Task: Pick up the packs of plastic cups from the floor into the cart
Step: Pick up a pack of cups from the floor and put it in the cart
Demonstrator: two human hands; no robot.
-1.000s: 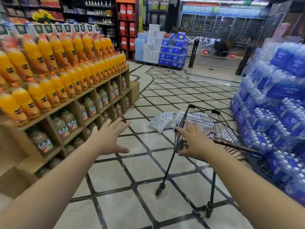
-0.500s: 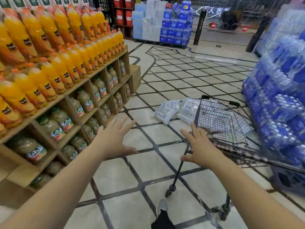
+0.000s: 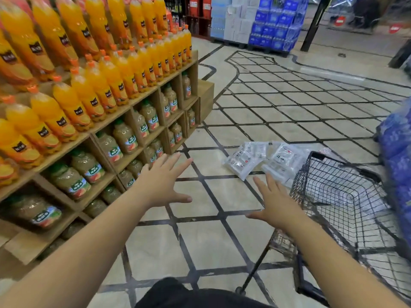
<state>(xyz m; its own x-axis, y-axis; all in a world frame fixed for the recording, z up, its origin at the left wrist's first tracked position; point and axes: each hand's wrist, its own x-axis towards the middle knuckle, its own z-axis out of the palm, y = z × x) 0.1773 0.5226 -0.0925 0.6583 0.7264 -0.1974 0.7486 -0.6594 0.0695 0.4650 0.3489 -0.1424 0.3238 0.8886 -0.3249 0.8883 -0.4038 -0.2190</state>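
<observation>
On the left, a stepped wooden shelf unit holds rows of tall orange-drink bottles with orange caps on its upper tiers, and its lower cubbyholes hold squat, cloudy greenish juice bottles with green caps. In front of it the left hand reaches forward on an outstretched bare arm, palm down above the pale tiled floor with dark grid lines, its fingers spread apart and gripping nothing. Further ahead, the clear plastic packs of plastic cups with white printed labels lie flat on the floor, several overlapping, just beside the front end of the cart and outside it. The right hand stretches out in the same way, palm down, fingers splayed and empty, just beside the cart's near left rim; whether it touches the wire cannot be told. To the right stands the black wire-mesh shopping cart, its basket showing only bare mesh. At the far right edge rise blue shrink-wrapped packs of water bottles, close against the cart.
</observation>
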